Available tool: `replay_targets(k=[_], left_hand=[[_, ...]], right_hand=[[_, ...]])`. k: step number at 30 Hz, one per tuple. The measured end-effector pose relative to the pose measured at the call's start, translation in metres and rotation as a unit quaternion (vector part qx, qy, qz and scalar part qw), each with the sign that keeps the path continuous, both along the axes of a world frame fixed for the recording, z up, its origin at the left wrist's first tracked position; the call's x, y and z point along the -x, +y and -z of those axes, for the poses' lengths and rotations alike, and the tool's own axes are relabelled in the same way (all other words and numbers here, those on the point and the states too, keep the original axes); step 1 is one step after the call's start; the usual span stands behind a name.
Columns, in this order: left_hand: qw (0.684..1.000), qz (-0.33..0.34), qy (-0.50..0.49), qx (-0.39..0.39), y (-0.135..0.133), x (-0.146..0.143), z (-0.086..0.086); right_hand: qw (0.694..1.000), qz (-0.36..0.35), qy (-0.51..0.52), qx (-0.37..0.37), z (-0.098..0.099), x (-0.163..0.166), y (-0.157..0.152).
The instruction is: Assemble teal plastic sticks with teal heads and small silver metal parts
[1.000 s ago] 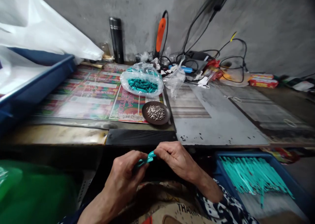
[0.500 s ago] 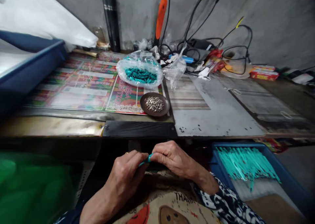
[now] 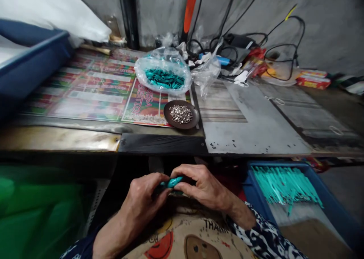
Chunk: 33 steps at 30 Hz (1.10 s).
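Far left, a white plastic sheet (image 3: 48,12) lay over a blue plastic tray (image 3: 36,56). Below the bench, a green plastic sheet (image 3: 36,209) filled the lower corner.

A printed election poster (image 3: 85,94) covered the bench top, and a black and steel flask (image 3: 129,16) stood behind it against the concrete wall.

The left hand (image 3: 145,202) and right hand (image 3: 206,187) met over the lap, below the bench edge. Fingers of both hands were curled together and clamped on a small teal plastic piece (image 3: 174,182), which sat between them, its tip toward the right hand.

Straight ahead on the poster lay a clear plastic bag (image 3: 163,75) of similar teal pieces. Just in front of it was a dark round dish (image 3: 181,115) heaped with small silver metal bits. An orange-handled tool (image 3: 190,3) stood behind the bag, near tangled black cables (image 3: 284,37).

Right of these lay a grey metal sheet (image 3: 253,130). Lower right, beyond the patterned sleeve (image 3: 264,238), a blue tray (image 3: 256,187) held long teal strips (image 3: 284,185).
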<state>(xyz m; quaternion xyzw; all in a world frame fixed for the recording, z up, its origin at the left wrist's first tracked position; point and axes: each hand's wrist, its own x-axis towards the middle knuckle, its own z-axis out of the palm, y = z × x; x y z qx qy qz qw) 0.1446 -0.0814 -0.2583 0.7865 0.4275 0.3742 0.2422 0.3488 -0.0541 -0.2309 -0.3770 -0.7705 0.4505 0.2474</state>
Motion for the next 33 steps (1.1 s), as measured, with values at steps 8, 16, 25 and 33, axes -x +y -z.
replay_targets(k=[8, 16, 25, 33], left_hand=[[0.999, -0.019, 0.03, -0.013, -0.005, -0.002, 0.007], [0.999, -0.016, 0.032, -0.027, -0.003, -0.001, 0.008], [0.999, -0.005, 0.024, -0.027, -0.002, 0.0, 0.011], [0.999, -0.017, 0.036, -0.025, -0.001, 0.0, 0.011]], right_hand=[[0.999, 0.04, 0.006, -0.037, 0.012, 0.002, -0.008], [0.997, 0.057, 0.025, -0.047, 0.02, 0.003, -0.014], [0.996, 0.065, 0.049, -0.042, 0.025, 0.003, -0.016], [0.99, 0.102, 0.039, -0.092, 0.024, 0.001, -0.013]])
